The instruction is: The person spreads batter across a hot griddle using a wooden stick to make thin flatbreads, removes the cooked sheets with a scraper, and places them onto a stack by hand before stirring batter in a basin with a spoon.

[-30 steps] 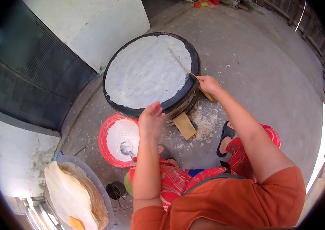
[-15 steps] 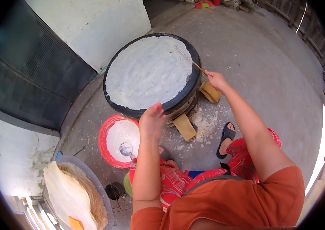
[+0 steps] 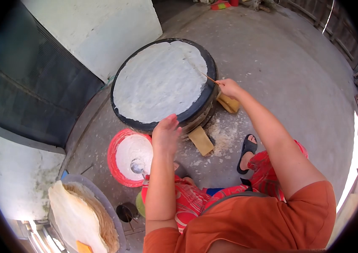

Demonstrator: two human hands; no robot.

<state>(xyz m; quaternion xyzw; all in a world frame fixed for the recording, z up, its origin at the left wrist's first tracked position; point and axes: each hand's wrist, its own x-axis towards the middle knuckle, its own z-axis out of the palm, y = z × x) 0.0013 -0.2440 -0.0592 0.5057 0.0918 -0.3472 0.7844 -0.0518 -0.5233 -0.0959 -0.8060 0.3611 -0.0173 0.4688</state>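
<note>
A thin wooden stick [image 3: 211, 78] is gripped in my right hand [image 3: 229, 88] at the right rim of a round black griddle [image 3: 120, 114]. Its far part reaches over the wide white batter sheet [image 3: 158, 80] that covers most of the griddle. My left hand [image 3: 166, 134], slightly blurred, is held up near the griddle's front edge with its fingers stretched out and nothing in it. Below and left of the griddle stands a red basin [image 3: 113, 160] of white batter [image 3: 131, 151], with a metal ladle [image 3: 137, 165] in it.
A stack of thin round sheets [image 3: 75, 215] lies on a grey tray [image 3: 117, 227] at lower left, with an orange piece [image 3: 84, 247] on top. A dark pot [image 3: 126, 212] stands beside it. Yellowish blocks [image 3: 201, 141] lie by the griddle's base. A sandalled foot [image 3: 247, 154] is at right.
My right hand moved right and then back left, carrying the stick across the right part of the white sheet. My left hand has stayed almost in place. The whole view has shifted slightly.
</note>
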